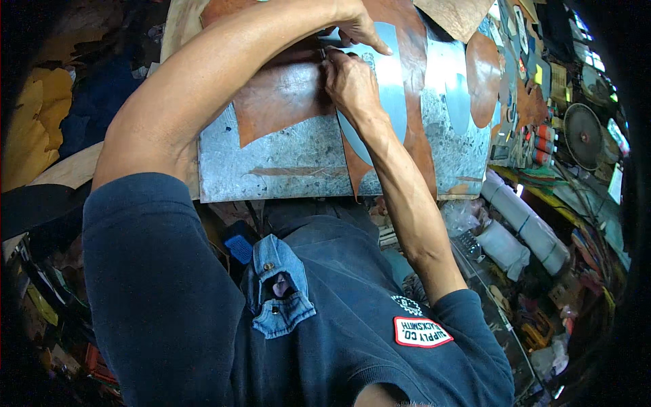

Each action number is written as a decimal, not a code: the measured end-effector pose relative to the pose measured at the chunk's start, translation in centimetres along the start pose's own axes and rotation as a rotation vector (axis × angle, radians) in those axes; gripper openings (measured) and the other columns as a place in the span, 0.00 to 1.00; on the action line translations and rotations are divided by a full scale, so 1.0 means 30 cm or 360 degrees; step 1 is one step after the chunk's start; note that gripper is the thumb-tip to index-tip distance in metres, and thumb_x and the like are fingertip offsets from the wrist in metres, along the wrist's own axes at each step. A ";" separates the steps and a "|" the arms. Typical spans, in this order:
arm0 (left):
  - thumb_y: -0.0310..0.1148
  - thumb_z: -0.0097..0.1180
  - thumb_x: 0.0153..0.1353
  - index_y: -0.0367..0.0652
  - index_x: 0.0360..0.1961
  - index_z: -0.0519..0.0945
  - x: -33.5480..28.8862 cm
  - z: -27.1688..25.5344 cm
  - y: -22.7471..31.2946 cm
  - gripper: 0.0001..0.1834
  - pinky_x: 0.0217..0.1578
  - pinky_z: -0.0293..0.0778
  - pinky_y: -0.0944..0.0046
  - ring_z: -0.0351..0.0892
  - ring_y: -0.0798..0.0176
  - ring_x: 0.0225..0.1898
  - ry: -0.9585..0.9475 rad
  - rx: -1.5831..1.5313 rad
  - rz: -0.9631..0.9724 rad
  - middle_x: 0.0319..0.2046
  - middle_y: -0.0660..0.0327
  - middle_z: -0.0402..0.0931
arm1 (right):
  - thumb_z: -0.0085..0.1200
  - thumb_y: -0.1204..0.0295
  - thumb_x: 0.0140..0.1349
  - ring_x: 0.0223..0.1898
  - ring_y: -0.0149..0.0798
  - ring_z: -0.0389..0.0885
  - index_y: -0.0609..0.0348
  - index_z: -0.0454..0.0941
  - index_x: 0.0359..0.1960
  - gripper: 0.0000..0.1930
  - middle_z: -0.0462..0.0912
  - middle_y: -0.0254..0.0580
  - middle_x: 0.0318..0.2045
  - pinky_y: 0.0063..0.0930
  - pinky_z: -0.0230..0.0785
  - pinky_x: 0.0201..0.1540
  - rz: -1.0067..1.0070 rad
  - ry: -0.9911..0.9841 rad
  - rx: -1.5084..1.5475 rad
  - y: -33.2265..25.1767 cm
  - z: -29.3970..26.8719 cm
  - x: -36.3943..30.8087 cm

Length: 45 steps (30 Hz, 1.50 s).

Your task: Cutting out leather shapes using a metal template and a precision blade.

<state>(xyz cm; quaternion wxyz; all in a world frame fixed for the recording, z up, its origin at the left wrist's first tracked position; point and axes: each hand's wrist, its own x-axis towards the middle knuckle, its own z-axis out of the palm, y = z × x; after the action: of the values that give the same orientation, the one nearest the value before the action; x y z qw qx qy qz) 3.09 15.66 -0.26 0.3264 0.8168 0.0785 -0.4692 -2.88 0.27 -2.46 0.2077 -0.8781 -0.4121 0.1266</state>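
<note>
A long grey oval template (pixel 390 88) lies on a strip of brown leather (pixel 417 129) on the metal-topped table. From the far side my left hand (pixel 357 28) reaches over, its index finger stretched out and pressing on the template's upper part. My right hand (pixel 351 76) is closed at the template's left edge, just below the left one. Its fingertips are curled together; whatever they grip is too hidden to name. Left of the hands spreads a larger piece of brown leather (pixel 281 102) with a ragged lower edge.
Right of the work lie a smaller grey oval (pixel 457 102) and a brown leather oval (pixel 483 80). A tan sheet (pixel 458 17) overlaps the table's far edge. Farther right stand a round fan (pixel 583 136) and wrapped rolls (pixel 525 220). Yellow leather (pixel 51 102) lies at the left.
</note>
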 end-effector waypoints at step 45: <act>0.59 0.71 0.40 0.41 0.60 0.67 -0.065 0.423 0.182 0.50 0.48 0.71 0.43 0.68 0.46 0.59 0.0994 0.1121 -0.0197 0.49 0.48 0.77 | 0.48 0.71 0.65 0.31 0.60 0.80 0.57 0.75 0.48 0.12 0.78 0.55 0.36 0.50 0.74 0.33 -0.0111 -0.0086 0.0232 0.107 -0.087 -0.433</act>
<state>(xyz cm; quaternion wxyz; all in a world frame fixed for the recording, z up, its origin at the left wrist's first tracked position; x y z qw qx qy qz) -4.69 4.07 -0.55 -0.0383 0.9736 0.0576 -0.2176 -7.87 -12.33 -1.01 0.2641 -0.8420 -0.4375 0.1728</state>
